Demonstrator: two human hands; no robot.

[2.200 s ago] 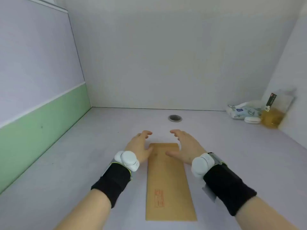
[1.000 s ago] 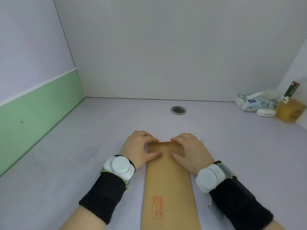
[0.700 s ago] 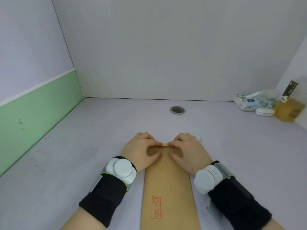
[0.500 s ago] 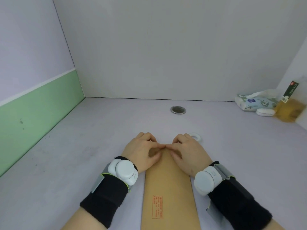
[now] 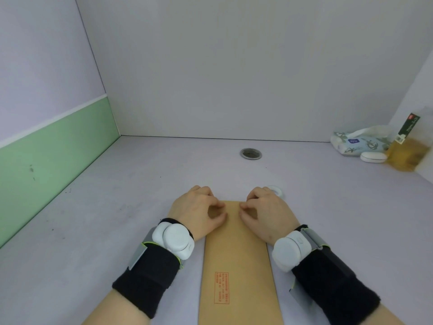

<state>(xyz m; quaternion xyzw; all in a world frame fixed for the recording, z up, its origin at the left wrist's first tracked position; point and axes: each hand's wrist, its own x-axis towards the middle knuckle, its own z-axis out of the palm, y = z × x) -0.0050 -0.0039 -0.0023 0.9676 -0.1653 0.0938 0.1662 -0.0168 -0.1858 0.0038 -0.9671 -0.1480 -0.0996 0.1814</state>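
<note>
A long brown paper envelope [image 5: 236, 259] with a red printed box lies flat on the pale table, running from the near edge away from me. My left hand [image 5: 199, 213] sits at its far left corner, fingers curled, pressing the folded top edge down between fingertips and thumb. My right hand [image 5: 267, 213] mirrors it at the far right corner, fingers curled onto the same edge. A strip of the folded edge shows between the two hands. Both wrists wear black bands with white devices.
A white tape roll [image 5: 277, 191] lies just beyond my right hand. A round metal grommet [image 5: 251, 153] sits in the table farther back. At the far right corner are a tissue pack [image 5: 356, 143], a white case [image 5: 373, 157] and a yellowish bottle [image 5: 408, 153]. Walls enclose three sides.
Both hands came down onto the envelope's far end, folded its top edge toward me and met at the middle. They have since slid apart along the fold toward the corners.
</note>
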